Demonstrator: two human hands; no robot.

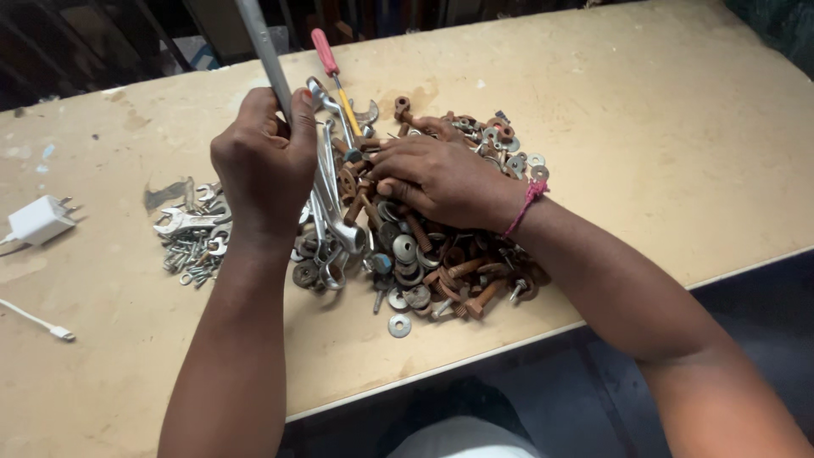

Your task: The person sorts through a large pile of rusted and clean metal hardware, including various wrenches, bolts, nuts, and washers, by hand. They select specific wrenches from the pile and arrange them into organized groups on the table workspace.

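Note:
My left hand (264, 165) is closed around a long grey metal bar (261, 47) that rises up and away toward the table's far edge. My right hand (441, 180) rests palm down on a pile of rusty bolts, nuts and washers (441, 263), fingers curled among the pieces; whether it grips one is hidden. A pink cord is tied around that wrist. Between my hands lie several shiny wrenches (331, 191). A screwdriver with a red handle (325, 53) lies just beyond them.
A smaller heap of wrenches and small screws (191, 237) lies left of my left arm. A white charger plug (40, 220) and a white cable end (59, 332) sit at the far left. The wooden table's near edge (475, 352) runs below the pile.

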